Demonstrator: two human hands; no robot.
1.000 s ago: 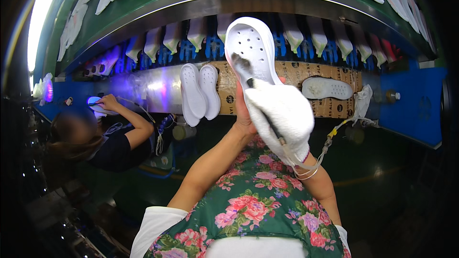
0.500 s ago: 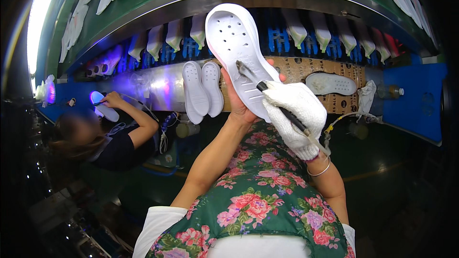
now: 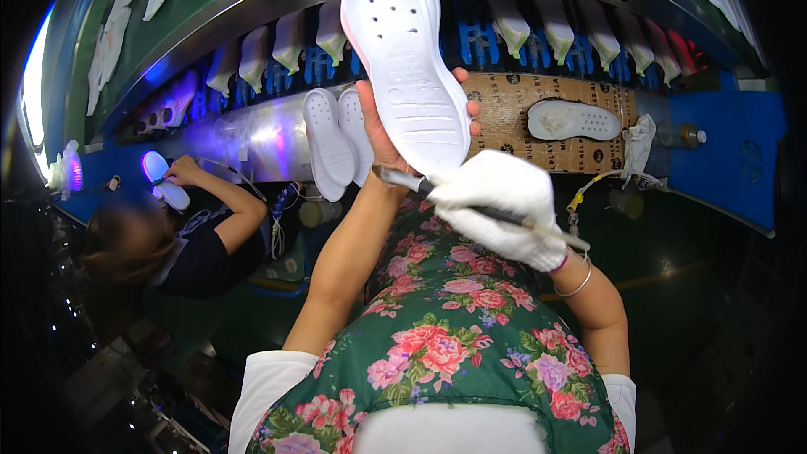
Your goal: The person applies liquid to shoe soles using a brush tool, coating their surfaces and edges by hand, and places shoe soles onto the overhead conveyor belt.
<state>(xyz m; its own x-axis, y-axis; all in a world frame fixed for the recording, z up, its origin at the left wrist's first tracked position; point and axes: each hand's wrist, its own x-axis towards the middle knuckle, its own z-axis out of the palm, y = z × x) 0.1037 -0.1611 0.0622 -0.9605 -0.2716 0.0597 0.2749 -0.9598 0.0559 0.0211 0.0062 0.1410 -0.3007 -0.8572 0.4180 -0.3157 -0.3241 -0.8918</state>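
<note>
A white shoe sole [image 3: 408, 76] with small holes in its far end and grooves nearer me is held up in my bare left hand [image 3: 380, 139]. The palm is under it, and fingertips curl round its right edge. In a white knitted glove, my right hand [image 3: 504, 197] grips a dark-handled brush [image 3: 399, 177] with a thin tube running back from it. The bristles are at the sole's near end, over my left wrist; whether they touch anything I cannot tell. To the left of my left hand, two more white soles [image 3: 326, 139] stand side by side.
Another sole [image 3: 576, 120] lies on cardboard [image 3: 504, 130] to the right, beside a crumpled white cloth [image 3: 640, 143], a bottle [image 3: 685, 135] and a hose [image 3: 593, 185]. Shoe parts hang on blue racks [image 3: 479, 42] behind. A co-worker [image 3: 223, 240] sits at the left, holding a sole.
The sole in my left hand has moved up and slightly left. The brush has gone from the sole's middle down to its near end, above my left wrist.
</note>
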